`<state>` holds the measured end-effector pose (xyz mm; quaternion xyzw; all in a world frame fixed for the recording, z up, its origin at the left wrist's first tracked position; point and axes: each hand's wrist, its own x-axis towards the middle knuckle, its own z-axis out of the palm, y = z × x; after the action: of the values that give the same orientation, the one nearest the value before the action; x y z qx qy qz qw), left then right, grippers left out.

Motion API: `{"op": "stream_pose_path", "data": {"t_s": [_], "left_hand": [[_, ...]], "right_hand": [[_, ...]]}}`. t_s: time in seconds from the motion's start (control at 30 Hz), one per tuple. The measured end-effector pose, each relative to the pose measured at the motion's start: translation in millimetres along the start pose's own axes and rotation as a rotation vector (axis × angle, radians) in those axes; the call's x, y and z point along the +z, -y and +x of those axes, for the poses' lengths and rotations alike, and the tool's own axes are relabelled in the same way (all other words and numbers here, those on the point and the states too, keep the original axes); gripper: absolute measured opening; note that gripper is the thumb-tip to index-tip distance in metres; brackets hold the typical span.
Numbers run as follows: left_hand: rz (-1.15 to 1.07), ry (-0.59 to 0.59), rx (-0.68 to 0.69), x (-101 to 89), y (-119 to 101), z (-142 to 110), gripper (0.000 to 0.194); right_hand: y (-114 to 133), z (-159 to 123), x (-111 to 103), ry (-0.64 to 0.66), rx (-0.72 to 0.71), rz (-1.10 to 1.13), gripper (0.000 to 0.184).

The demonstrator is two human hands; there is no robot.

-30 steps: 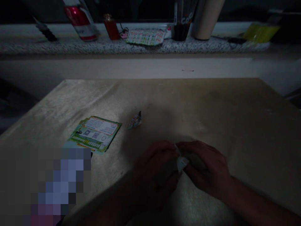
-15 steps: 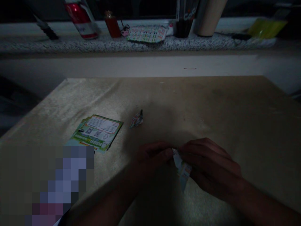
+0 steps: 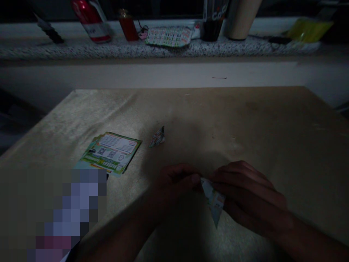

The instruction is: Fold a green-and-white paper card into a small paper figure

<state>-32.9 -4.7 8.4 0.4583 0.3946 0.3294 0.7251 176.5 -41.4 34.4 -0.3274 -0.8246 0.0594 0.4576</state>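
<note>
Between my hands is a small piece of printed paper [image 3: 215, 203], folded to a narrow point that aims toward me. My left hand [image 3: 181, 182] pinches its upper left corner between thumb and fingers. From the right side, my right hand [image 3: 245, 193] grips the same paper; its fingertips are partly hidden behind it. Farther off on the table lies a small folded paper shape [image 3: 157, 137] with a pointed tip. To its left rests a small stack of green and white printed sheets [image 3: 114, 151].
A pixelated patch [image 3: 73, 207] covers the table's lower left. Behind the table [image 3: 261, 112], a speckled sill [image 3: 122, 51] carries a red can [image 3: 92, 25], a small red bottle [image 3: 129, 29], a patterned packet [image 3: 169, 36], a dark glass [image 3: 211, 29], a beige cylinder [image 3: 242, 22] and a yellow item [image 3: 309, 31].
My hands have moved slightly apart, and the right hand has shifted right. More of the folded paper shows, its point now hanging toward me. The stack and the small paper shape stay put.
</note>
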Motion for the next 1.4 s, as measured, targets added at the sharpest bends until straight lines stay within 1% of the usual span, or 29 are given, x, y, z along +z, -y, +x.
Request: {"op": "stream_pose_path", "data": {"t_s": [0.13, 0.27, 0.4, 0.6, 0.7, 0.83, 0.93, 1.0, 1.07, 1.13, 1.17, 1.23, 1.3, 1.33, 1.4], "left_hand": [[-0.036, 0.021, -0.002, 0.9, -2.2, -0.3, 0.024], [-0.061, 0.064, 0.005, 1.5, -2.5, -0.1, 0.024], [-0.056, 0.099, 0.013, -0.8, 0.2, -1.2, 0.027], [0.138, 0.129, 0.129, -3.3, -1.0, -4.5, 0.031], [0.185, 0.133, 0.14, -1.5, -3.8, -5.4, 0.029], [0.222, 0.144, 0.138, 0.4, -3.9, -4.9, 0.026], [0.262, 0.168, 0.1, 0.2, -2.3, -4.1, 0.025], [0.316, 0.203, 0.089, -0.8, -1.6, -4.2, 0.028], [0.392, 0.254, 0.142, -2.1, -2.0, -5.0, 0.038], [0.529, 0.315, 0.264, -2.9, -3.7, -6.6, 0.051], [0.624, 0.35, 0.34, -2.9, -5.1, -7.5, 0.054], [0.832, 0.408, 0.494, -1.8, -8.2, -9.4, 0.048], [0.994, 0.42, 0.596, -0.2, -10.8, -10.8, 0.036], [1.04, 0.408, 0.62, 0.4, -11.6, -11.1, 0.03], [1.07, 0.378, 0.616, 0.3, -12.2, -11.2, 0.02]], "right_hand": [[-2.2, 0.6, 2.1, 0.008, 0.047, 0.034, 0.032], [-4.8, -1.4, 7.7, -0.038, 0.102, 0.11, 0.037], [-7.8, -6.9, 14.2, -0.045, 0.269, 0.221, 0.038], [-9.1, -14.0, 17.3, -0.027, 0.51, 0.3, 0.048], [-7.3, -15.0, 17.9, -0.009, 0.598, 0.324, 0.051], [-6.9, -17.1, 20.8, 0.004, 0.652, 0.344, 0.055], [-8.2, -18.3, 21.7, 0.057, 0.667, 0.355, 0.058], [-9.0, -18.3, 21.1, 0.096, 0.674, 0.362, 0.059], [-9.4, -18.1, 20.1, 0.122, 0.661, 0.361, 0.061], [-9.6, -18.0, 19.5, 0.147, 0.648, 0.367, 0.064], [-9.7, -18.2, 19.3, 0.157, 0.646, 0.371, 0.065], [-10.3, -18.4, 19.1, 0.182, 0.643, 0.373, 0.068], [-11.8, -18.5, 18.1, 0.205, 0.635, 0.342, 0.068], [-12.9, -18.5, 17.0, 0.206, 0.628, 0.326, 0.066], [-16.3, -18.6, 13.5, 0.2, 0.627, 0.306, 0.061]]}}
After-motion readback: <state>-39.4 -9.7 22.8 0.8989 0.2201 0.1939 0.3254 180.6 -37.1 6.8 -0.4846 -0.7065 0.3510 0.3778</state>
